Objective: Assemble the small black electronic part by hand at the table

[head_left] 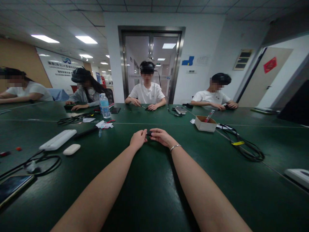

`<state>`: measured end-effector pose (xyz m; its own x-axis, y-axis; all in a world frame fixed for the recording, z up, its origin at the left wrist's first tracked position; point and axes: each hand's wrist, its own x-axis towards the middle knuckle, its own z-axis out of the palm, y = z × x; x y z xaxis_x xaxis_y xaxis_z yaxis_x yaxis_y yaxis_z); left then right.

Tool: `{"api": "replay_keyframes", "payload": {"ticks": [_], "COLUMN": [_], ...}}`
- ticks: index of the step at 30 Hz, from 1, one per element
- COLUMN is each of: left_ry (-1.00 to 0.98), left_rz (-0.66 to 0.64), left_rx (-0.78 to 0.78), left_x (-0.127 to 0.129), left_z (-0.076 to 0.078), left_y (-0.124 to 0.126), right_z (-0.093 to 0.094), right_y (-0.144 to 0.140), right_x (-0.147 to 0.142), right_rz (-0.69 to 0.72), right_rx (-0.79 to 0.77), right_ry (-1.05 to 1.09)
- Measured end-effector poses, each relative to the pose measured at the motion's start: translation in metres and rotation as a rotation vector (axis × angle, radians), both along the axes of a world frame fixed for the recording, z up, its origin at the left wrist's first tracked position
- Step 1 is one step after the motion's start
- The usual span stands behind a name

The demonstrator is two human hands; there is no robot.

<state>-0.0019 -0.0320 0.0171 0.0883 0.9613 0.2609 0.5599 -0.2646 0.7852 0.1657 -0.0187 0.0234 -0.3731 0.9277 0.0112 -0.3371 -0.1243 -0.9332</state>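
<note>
Both my hands meet over the middle of the green table, arms stretched forward. A small black object [149, 133] sits between my fingertips, too small and too covered to name. My right hand [162, 136], with a silver bracelet at the wrist, pinches it from the right between thumb and fingers. On the other side, my left hand [138, 139] is closed, its fingers curled by the object's left end. What those fingers grip is hidden.
To the left lie a white power bank [58, 139], a white earbud case [71, 149], a phone [14, 187] and cables. A water bottle [104, 106] stands farther back. Right of me are a small box [205, 124] and a coiled black cable [248, 148]. Several people sit opposite.
</note>
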Motion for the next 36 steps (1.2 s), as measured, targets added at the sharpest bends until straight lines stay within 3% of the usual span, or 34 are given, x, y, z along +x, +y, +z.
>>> {"api": "replay_keyframes", "payload": {"ticks": [11, 21, 36], "left_ry": [-0.041, -0.019, -0.140], "left_rz": [-0.054, -0.021, 0.001], "left_rx": [0.077, 0.209, 0.184], "left_x": [0.000, 0.001, -0.001], "left_z": [-0.004, -0.007, -0.013], "left_y": [0.003, 0.006, 0.013], "right_z": [-0.002, 0.001, 0.000], "right_y": [0.004, 0.002, 0.002], "right_x": [-0.002, -0.003, -0.003], "right_rz": [-0.060, -0.073, -0.066], "right_rx": [-0.021, -0.013, -0.034], "right_ry": [0.007, -0.018, 0.022]}}
